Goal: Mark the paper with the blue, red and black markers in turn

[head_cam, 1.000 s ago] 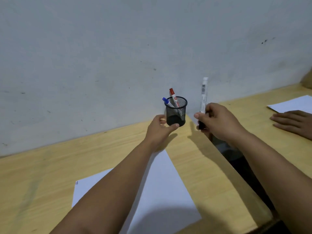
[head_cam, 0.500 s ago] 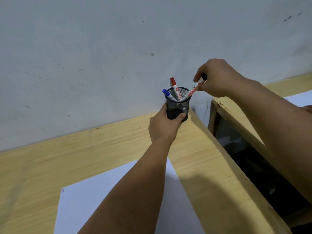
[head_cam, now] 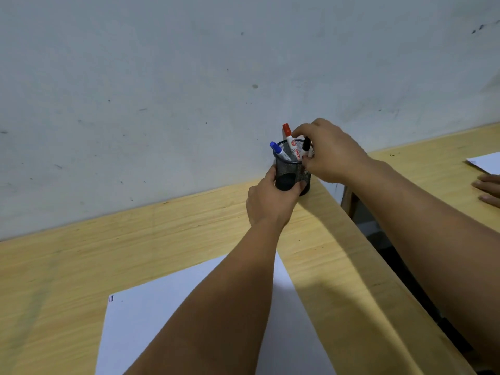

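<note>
A black mesh pen cup (head_cam: 290, 171) stands near the wall at the desk's back right corner. My left hand (head_cam: 270, 203) is wrapped around its lower part. Inside it lean the blue marker (head_cam: 278, 151), the red marker (head_cam: 290, 139) and the black marker (head_cam: 306, 145), caps up. My right hand (head_cam: 332, 151) hovers over the cup's right rim, fingers curled beside the black marker's cap; whether they still pinch it is unclear. A white paper sheet (head_cam: 151, 309) lies on the desk in front of me, partly under my left forearm.
The wooden desk (head_cam: 81, 255) ends at a right edge, with a dark gap (head_cam: 384, 239) beyond it. A second desk (head_cam: 433, 169) on the right carries another white sheet (head_cam: 487, 161) and another person's hand (head_cam: 489, 190). A grey wall rises behind.
My right hand brought the black marker from upright in the air down into the cup and lowered onto the rim. My left hand kept hold of the cup.
</note>
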